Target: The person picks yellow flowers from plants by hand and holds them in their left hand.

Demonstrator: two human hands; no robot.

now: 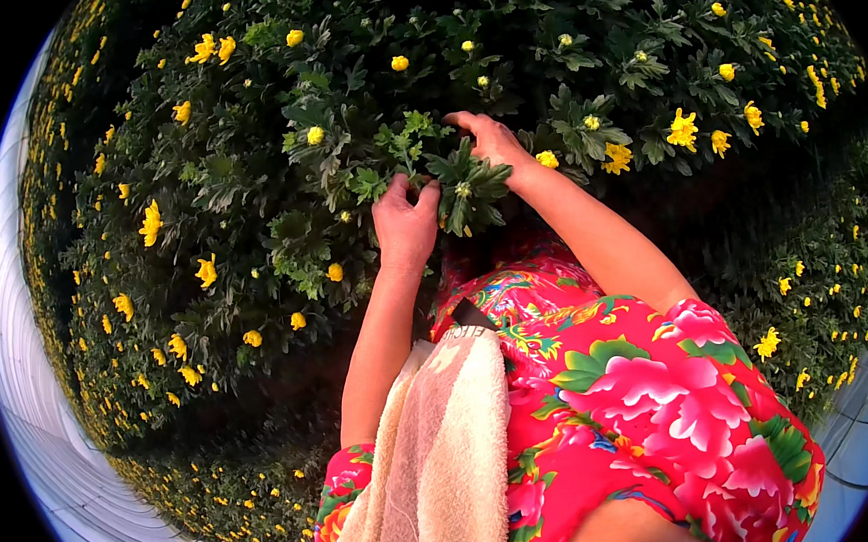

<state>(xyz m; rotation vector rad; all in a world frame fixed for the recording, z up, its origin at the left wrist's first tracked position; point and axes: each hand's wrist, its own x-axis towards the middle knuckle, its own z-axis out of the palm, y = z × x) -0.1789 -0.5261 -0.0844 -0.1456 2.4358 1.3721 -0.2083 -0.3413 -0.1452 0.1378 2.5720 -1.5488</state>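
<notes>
Both my hands reach into a bed of chrysanthemum plants in front of me. My left hand (407, 217) is at a leafy shoot (405, 142) of lighter green, its thumb and forefinger curled close together at the stem; whether they pinch it is hard to tell. Just right of those fingers is a dark leafy top with a pale green bud (462, 189). My right hand (492, 142) is behind this top, with its fingers bent among the leaves and its fingertips partly hidden. A small yellow bud (315, 135) stands left of the shoot, and another yellow bud (546, 159) is beside my right wrist.
Yellow chrysanthemum blooms (682, 129) and dense foliage surround my hands. A dark gap between plant rows runs at both sides of my body. A beige and brown towel (460, 448) hangs over my red floral clothing (658, 406). Pale greenhouse sheeting (29, 355) curves along the far left.
</notes>
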